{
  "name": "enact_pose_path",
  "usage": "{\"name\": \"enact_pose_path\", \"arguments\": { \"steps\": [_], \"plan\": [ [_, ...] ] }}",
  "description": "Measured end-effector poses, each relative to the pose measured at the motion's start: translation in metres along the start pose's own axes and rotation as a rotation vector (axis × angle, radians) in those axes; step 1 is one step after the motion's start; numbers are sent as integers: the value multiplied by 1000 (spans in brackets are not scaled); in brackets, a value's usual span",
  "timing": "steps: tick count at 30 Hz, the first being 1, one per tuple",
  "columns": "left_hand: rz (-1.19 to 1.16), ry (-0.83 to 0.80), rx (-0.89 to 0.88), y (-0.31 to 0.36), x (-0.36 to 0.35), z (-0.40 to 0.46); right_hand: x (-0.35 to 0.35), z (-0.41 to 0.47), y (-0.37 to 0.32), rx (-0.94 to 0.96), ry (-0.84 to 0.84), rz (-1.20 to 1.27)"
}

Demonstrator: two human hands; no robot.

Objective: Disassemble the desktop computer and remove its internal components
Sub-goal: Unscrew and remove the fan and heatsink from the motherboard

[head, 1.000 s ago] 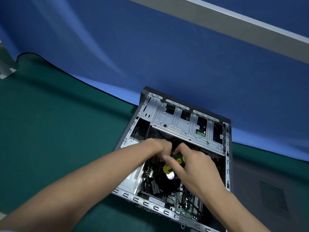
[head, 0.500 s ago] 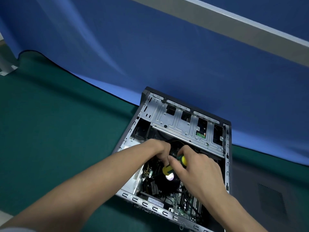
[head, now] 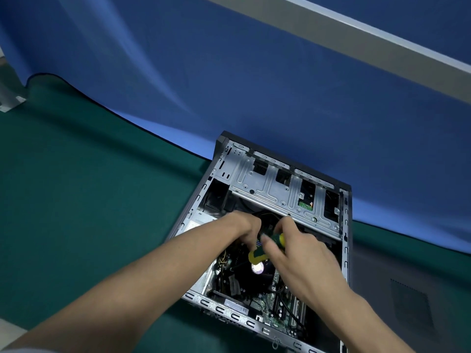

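Observation:
An open desktop computer case [head: 347, 240] lies on its side on the green mat, its silver drive cage [head: 270, 189] at the far end and the motherboard [head: 277, 319] at the near end. My right hand [head: 300, 261] grips a yellow-and-green screwdriver [head: 262, 250] by the handle, over the black CPU cooler [head: 249, 278]. My left hand [head: 242, 228] reaches into the case just left of the screwdriver, fingers curled down around its shaft area; what they touch is hidden.
The green mat [head: 89, 212] stretches to the left of the case. A blue cloth backdrop [head: 254, 85] rises behind it. A dark side panel [head: 407, 301] lies flat to the right of the case. A grey metal bracket [head: 7, 103] sits at far left.
My right hand has shifted slightly on the screwdriver handle, which tilts a little differently. The left hand stays in the same spot inside the case.

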State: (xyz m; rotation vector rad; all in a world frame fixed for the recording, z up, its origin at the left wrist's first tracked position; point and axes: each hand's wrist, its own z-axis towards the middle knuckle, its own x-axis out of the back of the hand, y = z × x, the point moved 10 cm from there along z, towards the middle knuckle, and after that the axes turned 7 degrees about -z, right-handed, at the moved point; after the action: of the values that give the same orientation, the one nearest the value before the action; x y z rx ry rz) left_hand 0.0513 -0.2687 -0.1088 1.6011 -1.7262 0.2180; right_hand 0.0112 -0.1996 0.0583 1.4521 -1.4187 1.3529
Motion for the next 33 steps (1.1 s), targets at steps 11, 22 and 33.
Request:
{"name": "enact_pose_path", "arguments": {
  "steps": [11, 22, 33],
  "plan": [
    [-27, -14, 1, 0, -3, 0, 2, -4, -4, 30, 6, -122],
    [-9, -15, -38, 1, -4, 2, -4, -2, -17, 74, -8, -132],
    [-17, 0, -25, 0, -4, 3, -9, -12, -22, 124, -66, -49]
  ]
}}
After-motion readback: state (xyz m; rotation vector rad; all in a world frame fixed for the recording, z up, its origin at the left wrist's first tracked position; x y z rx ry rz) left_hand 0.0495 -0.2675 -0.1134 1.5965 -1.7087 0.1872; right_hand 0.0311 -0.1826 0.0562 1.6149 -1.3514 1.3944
